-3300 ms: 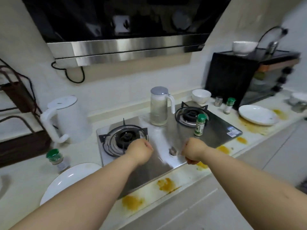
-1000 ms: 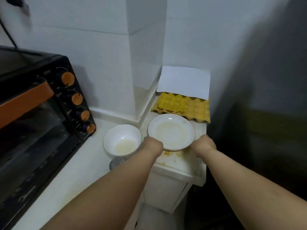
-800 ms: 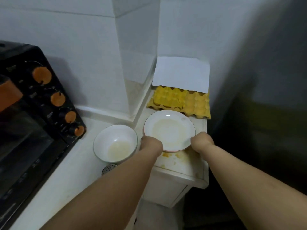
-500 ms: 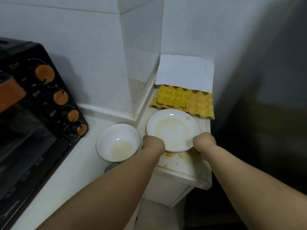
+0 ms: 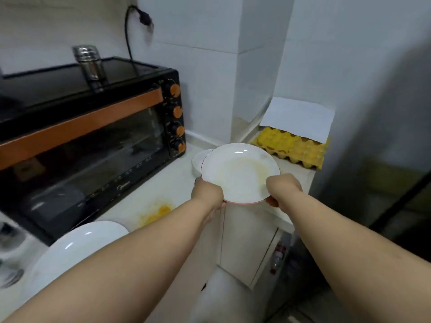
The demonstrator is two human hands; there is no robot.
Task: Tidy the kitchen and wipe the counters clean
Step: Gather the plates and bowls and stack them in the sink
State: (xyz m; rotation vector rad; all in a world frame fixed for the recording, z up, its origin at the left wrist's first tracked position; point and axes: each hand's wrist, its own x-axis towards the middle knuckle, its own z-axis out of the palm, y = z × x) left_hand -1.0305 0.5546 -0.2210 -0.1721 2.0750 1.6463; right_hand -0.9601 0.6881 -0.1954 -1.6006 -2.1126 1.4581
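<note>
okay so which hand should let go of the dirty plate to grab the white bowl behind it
Left. The left hand grips the plate on the side where the bowl peeks out; the right hand is farther off.

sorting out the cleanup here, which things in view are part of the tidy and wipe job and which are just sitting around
Part of the job:
dirty plate, held by left hand and right hand
bowl
white plate
yellow stain on counter

Just lying about:
toaster oven
metal shaker
egg tray
white paper
</note>
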